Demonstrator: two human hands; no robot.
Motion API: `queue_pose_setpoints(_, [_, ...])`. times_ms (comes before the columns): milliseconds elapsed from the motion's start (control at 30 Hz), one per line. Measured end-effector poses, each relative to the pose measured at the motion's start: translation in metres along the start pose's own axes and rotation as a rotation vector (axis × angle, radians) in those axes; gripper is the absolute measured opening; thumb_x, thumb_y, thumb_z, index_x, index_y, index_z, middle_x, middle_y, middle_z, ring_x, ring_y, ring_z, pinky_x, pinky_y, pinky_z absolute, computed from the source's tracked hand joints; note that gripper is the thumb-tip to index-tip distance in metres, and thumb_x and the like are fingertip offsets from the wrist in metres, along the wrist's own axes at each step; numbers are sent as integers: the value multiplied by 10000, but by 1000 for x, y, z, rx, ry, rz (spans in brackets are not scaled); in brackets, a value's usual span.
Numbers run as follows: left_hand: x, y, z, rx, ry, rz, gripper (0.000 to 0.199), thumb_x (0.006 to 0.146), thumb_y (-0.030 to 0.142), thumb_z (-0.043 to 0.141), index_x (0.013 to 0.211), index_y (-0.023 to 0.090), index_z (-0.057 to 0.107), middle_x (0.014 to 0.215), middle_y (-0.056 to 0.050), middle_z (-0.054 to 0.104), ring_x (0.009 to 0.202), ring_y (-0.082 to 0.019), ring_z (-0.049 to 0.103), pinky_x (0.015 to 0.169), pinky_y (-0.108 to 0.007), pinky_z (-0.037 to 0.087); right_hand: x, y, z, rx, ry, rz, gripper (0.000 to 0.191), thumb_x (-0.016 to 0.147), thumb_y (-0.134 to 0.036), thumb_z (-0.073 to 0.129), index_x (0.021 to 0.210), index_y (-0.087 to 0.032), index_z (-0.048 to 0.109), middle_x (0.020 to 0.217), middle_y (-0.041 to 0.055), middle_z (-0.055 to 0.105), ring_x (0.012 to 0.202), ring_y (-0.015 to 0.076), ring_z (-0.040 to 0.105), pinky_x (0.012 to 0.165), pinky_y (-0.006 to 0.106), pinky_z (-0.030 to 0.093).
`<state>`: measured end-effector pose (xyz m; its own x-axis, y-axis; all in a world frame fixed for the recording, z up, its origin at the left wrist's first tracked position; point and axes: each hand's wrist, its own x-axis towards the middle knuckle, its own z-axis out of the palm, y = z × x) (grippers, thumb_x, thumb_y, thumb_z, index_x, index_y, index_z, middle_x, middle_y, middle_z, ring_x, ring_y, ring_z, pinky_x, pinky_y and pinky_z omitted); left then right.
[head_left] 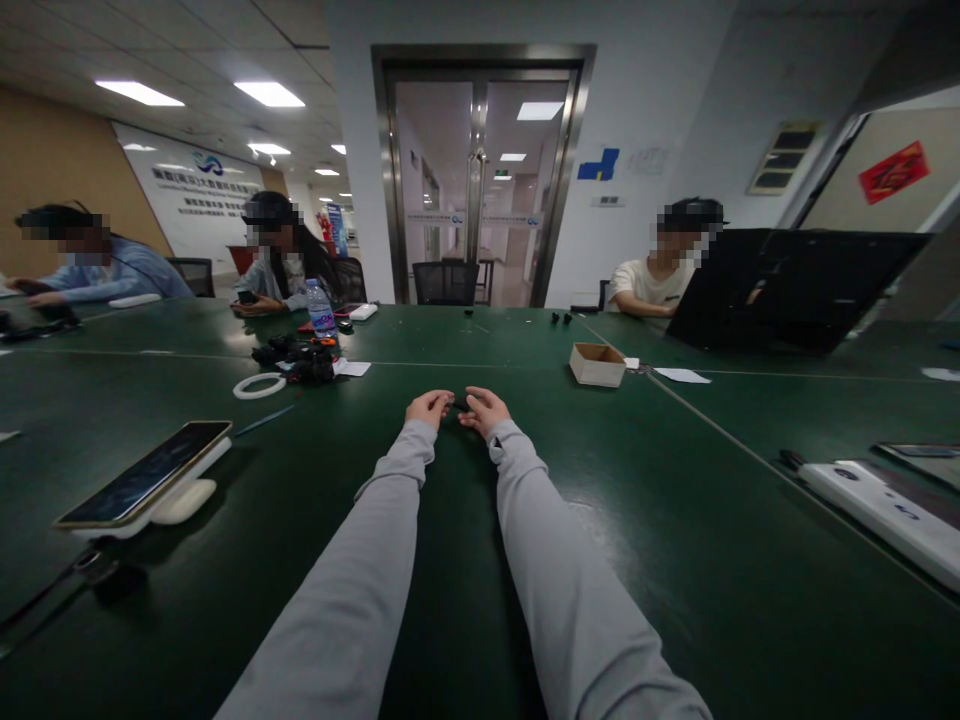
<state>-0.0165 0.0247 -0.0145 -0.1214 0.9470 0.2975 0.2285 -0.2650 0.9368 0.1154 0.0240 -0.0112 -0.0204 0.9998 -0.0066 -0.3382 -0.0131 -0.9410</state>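
Note:
Both my arms, in light grey sleeves, reach forward over the green table. Between my hands is a small dark object, too small to name. The fingertips of my left hand are pinched together at its left end. My right hand has its fingers curled round the right end. Both hands are just above or resting on the tabletop; I cannot tell which. My fingers partly hide the object.
An open box stands ahead right. Ahead left are a water bottle, black gear and a white ring. A phone on a stand is at left, a white device at right. Several people sit around the table.

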Motion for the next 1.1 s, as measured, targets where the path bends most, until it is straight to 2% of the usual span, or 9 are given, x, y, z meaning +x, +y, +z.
queue_pose_setpoints(200, [2, -4, -3, 98, 15, 19, 244, 737, 302, 508, 870, 168, 664, 727, -41, 661, 600, -103, 583, 566, -199, 480, -1, -1, 0, 139, 23, -3, 154, 619, -116, 691, 721, -131, 576, 598, -5, 546, 529, 102, 575, 700, 342, 553])
queue_pose_setpoints(333, [4, -6, -4, 121, 20, 23, 257, 725, 343, 519, 855, 178, 667, 729, -34, 669, 607, -107, 590, 573, -200, 468, -2, -1, 1, 162, 4, -18, 152, 585, -114, 715, 680, -130, 597, 622, 11, 571, 593, 110, 569, 775, 375, 534])
queue_pose_setpoints(600, [5, -9, -4, 138, 26, 31, 264, 725, 362, 510, 843, 190, 671, 701, -28, 667, 606, -115, 593, 559, -206, 456, -5, -4, 1, 165, 4, -13, 141, 596, -69, 686, 702, -131, 616, 652, 16, 586, 656, 129, 601, 791, 367, 524])
queue_pose_setpoints(1100, [-2, 5, -8, 249, 41, 2, 321, 712, 413, 490, 820, 178, 680, 633, -24, 640, 578, -120, 559, 560, -211, 420, -6, -5, 1, 178, -8, -1, 169, 596, 5, 636, 702, -125, 620, 636, 17, 613, 654, 150, 628, 776, 361, 526])
